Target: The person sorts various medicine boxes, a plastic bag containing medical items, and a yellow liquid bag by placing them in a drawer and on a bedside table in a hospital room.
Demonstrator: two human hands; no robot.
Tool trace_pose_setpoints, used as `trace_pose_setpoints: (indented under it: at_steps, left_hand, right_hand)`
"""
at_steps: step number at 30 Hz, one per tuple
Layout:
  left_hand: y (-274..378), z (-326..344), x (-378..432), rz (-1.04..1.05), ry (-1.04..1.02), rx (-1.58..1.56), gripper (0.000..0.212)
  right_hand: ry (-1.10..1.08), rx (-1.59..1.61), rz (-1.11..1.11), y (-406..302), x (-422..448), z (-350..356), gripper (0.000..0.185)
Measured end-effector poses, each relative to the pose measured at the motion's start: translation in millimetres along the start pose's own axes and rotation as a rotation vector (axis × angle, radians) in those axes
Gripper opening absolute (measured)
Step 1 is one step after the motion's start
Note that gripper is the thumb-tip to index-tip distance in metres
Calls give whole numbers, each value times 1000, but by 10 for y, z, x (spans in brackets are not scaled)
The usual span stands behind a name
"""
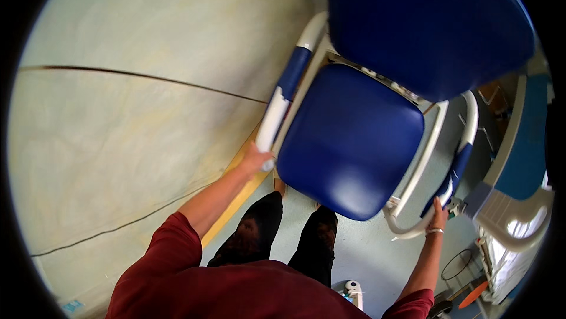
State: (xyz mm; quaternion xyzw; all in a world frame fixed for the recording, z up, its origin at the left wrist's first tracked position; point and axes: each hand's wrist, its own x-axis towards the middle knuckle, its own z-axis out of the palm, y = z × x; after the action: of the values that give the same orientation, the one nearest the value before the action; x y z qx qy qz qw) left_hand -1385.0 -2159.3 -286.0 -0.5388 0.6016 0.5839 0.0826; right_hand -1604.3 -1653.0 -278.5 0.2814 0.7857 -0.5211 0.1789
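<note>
Before my legs stands a chair with a blue padded seat (353, 142) and a large blue backrest (424, 23) at the far side. White tubular armrests flank the seat. My left hand (256, 160) is closed around the front bend of the left armrest (270, 124), close to the wall. On the other side my right hand (437, 217) grips the right armrest (471, 120) near its front, with a bracelet on the wrist. Blue padding wraps both armrests and looks torn on each, with white showing. Some fingers of both hands are hidden behind the tubes.
A pale wall (132, 142) with a dark cable rises at the left, a yellow strip (234, 191) along its base. Bed-like furniture with a plastic end panel (515, 219) stands close on the right. A white device (353, 292) sits on the floor (367, 252) by my body.
</note>
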Motion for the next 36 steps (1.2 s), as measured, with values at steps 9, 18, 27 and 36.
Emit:
trace_pose_setpoints:
  at_steps: [9, 18, 27, 36]
  left_hand:
    - [-322, -183, -635, 202, -196, 353, 46]
    - [-728, -434, 897, 249, -751, 379, 29]
    - [-653, 65, 2614, 399, -26, 802, 33]
    - [-165, 595, 3763, 259, -74, 1368, 38]
  right_hand:
    - [262, -639, -284, 213, 457, -432, 71]
    - [390, -867, -277, 59, 517, -731, 59]
    - [410, -946, -312, 140, 263, -52, 56]
    - [366, -920, -283, 365, 303, 199, 53]
